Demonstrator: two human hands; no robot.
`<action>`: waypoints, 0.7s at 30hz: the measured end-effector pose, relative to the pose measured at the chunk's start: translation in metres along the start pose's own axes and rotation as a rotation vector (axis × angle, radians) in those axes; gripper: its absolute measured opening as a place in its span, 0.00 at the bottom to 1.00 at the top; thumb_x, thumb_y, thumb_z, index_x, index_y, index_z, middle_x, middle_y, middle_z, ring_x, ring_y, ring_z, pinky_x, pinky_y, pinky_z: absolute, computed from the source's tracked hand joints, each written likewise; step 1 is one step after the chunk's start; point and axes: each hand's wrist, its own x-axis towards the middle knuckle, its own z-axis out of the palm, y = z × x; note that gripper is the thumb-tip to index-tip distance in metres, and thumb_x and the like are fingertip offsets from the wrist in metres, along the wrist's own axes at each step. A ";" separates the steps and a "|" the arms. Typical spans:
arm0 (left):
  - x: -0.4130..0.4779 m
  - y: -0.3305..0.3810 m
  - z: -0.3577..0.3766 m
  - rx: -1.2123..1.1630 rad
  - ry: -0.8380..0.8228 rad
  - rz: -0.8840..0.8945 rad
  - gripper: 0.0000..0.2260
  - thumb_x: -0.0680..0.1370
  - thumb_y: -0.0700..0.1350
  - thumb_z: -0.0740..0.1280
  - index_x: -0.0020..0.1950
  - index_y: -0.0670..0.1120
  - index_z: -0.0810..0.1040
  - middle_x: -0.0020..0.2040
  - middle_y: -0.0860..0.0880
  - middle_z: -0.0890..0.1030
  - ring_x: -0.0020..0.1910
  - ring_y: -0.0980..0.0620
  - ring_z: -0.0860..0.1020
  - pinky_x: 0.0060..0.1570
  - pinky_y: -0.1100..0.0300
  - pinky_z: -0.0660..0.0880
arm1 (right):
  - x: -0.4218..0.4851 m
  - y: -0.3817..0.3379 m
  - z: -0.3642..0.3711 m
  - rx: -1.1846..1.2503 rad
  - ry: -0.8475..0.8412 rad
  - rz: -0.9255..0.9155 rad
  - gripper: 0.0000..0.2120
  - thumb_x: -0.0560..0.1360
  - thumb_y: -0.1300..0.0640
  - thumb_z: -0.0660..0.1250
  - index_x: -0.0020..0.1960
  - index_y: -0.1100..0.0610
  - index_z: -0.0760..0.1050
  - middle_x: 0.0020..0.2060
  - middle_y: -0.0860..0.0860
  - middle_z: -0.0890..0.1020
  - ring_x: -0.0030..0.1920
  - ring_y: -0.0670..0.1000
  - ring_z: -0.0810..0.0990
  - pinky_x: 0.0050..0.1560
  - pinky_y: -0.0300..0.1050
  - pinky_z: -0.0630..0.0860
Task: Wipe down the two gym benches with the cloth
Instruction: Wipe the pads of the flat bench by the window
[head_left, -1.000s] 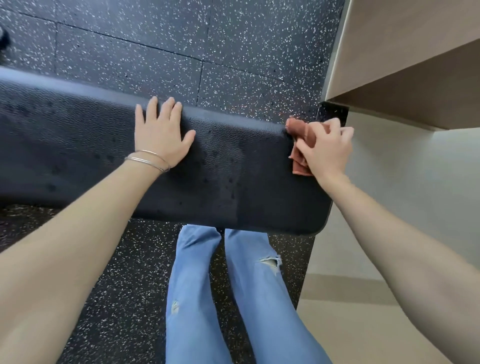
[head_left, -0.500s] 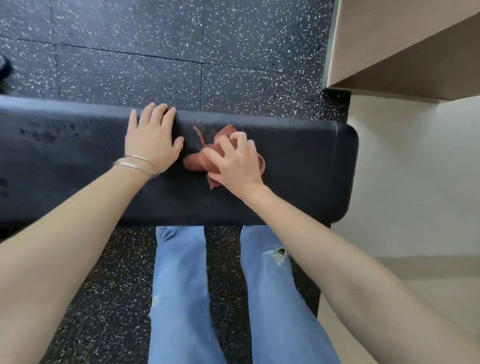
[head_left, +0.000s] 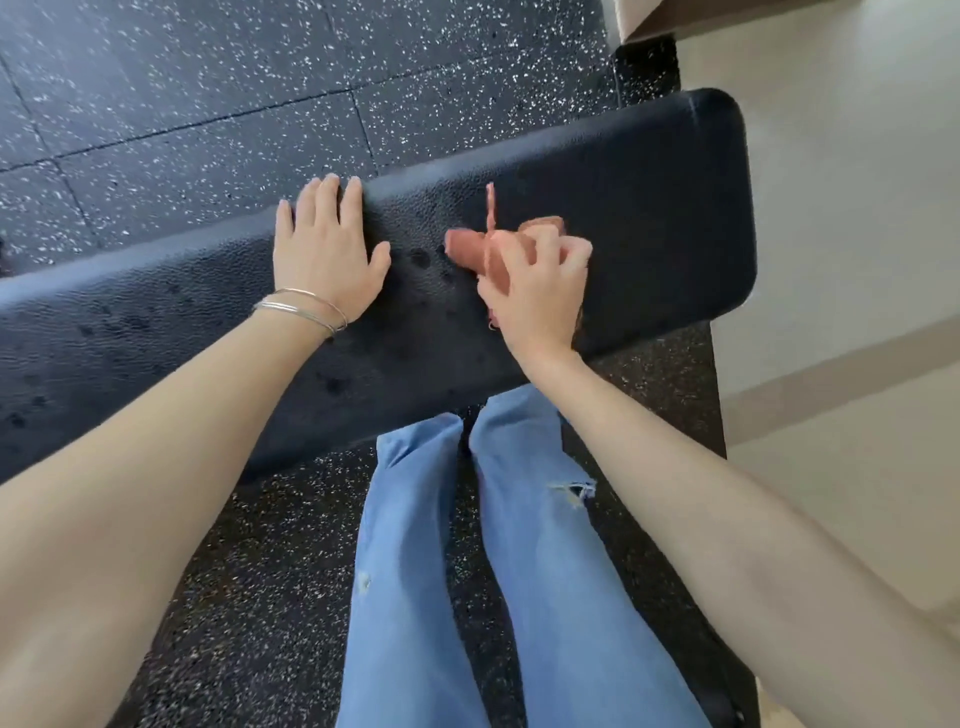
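Nearest, the person's legs in light blue denim jeans (head_left: 519, 545) stand on the black rubber floor flecked with white (head_left: 270, 571), with a small frayed rip (head_left: 571, 491) on the right leg. Both bare forearms reach forward from the near corners.

Just beyond the legs, the long black padded gym bench with its pebbled vinyl top (head_left: 649, 208) runs across the view, its rounded end at the right. Dark damp-looking spots (head_left: 420, 257) dot the pad between the two hands and further along to the left.

The left hand (head_left: 327, 260) lies palm-down on the pad, its fingers (head_left: 330, 202) straight and close together, tips at the far edge, thumb spread to the right. Thin silver bangles (head_left: 301, 312) circle that wrist.

Just right of it, the right hand (head_left: 535, 296) has its fingers curled round a bunched rust-red cloth (head_left: 470, 249). The cloth sits on the middle of the pad; a roll of it pokes out left of the knuckles and a thin strip sticks up towards the far edge.

Past the bench the speckled floor goes on, and a pale beige surface (head_left: 857, 208) fills the right side.
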 end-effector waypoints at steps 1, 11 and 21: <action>-0.001 -0.001 0.000 0.007 -0.002 0.001 0.30 0.78 0.53 0.59 0.75 0.40 0.56 0.75 0.38 0.59 0.74 0.39 0.56 0.73 0.41 0.52 | -0.018 0.001 -0.002 0.017 -0.037 -0.160 0.15 0.63 0.53 0.75 0.49 0.53 0.80 0.47 0.57 0.80 0.44 0.63 0.75 0.37 0.51 0.74; -0.009 -0.004 0.002 0.092 -0.023 -0.009 0.31 0.79 0.55 0.57 0.76 0.41 0.54 0.75 0.34 0.55 0.75 0.36 0.54 0.72 0.40 0.52 | -0.015 0.106 -0.021 -0.125 -0.072 0.222 0.13 0.72 0.47 0.69 0.54 0.50 0.76 0.56 0.55 0.75 0.53 0.61 0.71 0.47 0.53 0.76; -0.017 0.033 0.006 0.101 -0.057 -0.151 0.32 0.79 0.58 0.55 0.76 0.41 0.52 0.76 0.35 0.52 0.76 0.37 0.51 0.73 0.41 0.49 | -0.092 0.000 -0.018 0.045 -0.147 -0.370 0.09 0.65 0.54 0.74 0.45 0.46 0.81 0.44 0.50 0.82 0.43 0.58 0.79 0.35 0.47 0.74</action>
